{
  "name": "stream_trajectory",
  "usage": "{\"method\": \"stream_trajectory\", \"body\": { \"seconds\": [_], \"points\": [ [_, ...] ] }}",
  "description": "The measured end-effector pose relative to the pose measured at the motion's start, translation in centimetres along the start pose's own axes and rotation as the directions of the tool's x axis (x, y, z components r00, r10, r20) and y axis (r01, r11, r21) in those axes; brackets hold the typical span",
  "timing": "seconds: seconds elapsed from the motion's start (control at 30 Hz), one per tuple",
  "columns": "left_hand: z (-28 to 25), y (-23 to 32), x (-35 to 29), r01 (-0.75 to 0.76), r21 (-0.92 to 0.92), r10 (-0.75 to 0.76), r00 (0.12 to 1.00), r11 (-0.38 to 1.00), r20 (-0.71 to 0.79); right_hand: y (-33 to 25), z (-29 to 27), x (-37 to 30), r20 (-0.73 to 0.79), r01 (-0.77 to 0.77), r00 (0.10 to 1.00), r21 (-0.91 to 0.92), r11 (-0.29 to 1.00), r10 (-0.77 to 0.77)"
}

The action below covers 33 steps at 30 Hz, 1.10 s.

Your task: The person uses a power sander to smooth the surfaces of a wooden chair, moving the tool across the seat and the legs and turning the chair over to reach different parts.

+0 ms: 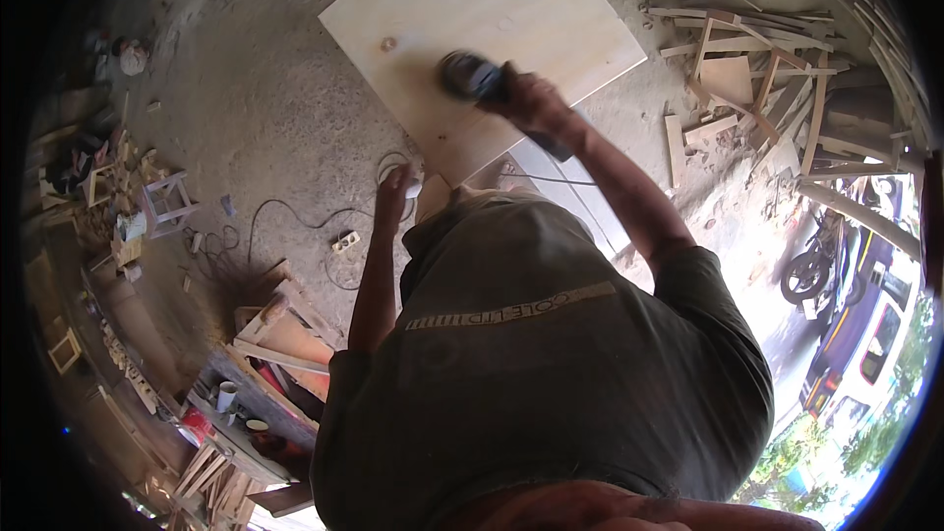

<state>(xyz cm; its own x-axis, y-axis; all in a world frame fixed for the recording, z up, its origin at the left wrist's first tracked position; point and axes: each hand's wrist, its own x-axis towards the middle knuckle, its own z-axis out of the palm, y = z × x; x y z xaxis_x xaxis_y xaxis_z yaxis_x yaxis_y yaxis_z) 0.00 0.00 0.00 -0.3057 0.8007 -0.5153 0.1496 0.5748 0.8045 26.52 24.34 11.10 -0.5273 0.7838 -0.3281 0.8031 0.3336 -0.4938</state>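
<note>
A worker in a dark shirt (580, 383) runs a power tool (469, 76) over a pale wooden board (551, 0) in a workshop. The tool, its round head blurred, sits just above center toward 12 o'clock, over the lower part of the board, which spreads across 12 o'clock. The right hand (539, 103), at 1 o'clock, is closed around the tool's dark body, knuckles up; its bare forearm reaches up from 4 o'clock, toward 11. The left hand (396, 182), at 10 o'clock, hangs near the board's lower corner, forearm nearly upright, fingers seen edge-on. A small white object (413, 188) shows at its fingers; whether it is gripped, and how far the hand is open, cannot be told. Dark capital letters run along a pale strip (511, 305) across the shirt, at 6 o'clock, with a row of short upright strokes at the strip's 7 o'clock end. A fainter mark below cannot be made out. A socket strip (345, 242) lies on the floor at 9 o'clock; scrap timber (723, 79) is heaped at 2 o'clock, a motorcycle (808, 273) stands at 3.
</note>
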Motion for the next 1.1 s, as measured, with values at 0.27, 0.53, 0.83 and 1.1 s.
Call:
{"method": "stream_trajectory", "body": {
  "seconds": [0.27, 0.53, 0.83, 1.1],
  "points": [
    [5.4, 2.4, 1.1, -0.123, -0.009, 0.122, 0.969, 0.992, 0.217, 17.3, -10.4, 4.4, -0.314, -0.359, 0.849, 0.246, 0.900, 0.425],
    [4.6, -0.3, 1.7, -0.400, 0.193, 0.332, 0.892, 0.896, 0.308, -0.2, -2.7, 4.0, -0.027, -0.235, 0.970, 0.131, 0.963, 0.240],
    [5.2, 2.0, 1.8, 0.051, -0.218, 0.022, 0.947, 0.975, 0.321, -5.7, 4.4, 3.0, -0.107, 0.391, 0.907, -0.143, 0.909, -0.407],
    [5.0, -0.7, 2.9, -0.281, -0.142, 0.306, 0.932, 0.949, 0.196, 9.5, -10.0, 8.0, -0.187, -0.306, 0.928, 0.111, 0.945, 0.322]
  ]
}}
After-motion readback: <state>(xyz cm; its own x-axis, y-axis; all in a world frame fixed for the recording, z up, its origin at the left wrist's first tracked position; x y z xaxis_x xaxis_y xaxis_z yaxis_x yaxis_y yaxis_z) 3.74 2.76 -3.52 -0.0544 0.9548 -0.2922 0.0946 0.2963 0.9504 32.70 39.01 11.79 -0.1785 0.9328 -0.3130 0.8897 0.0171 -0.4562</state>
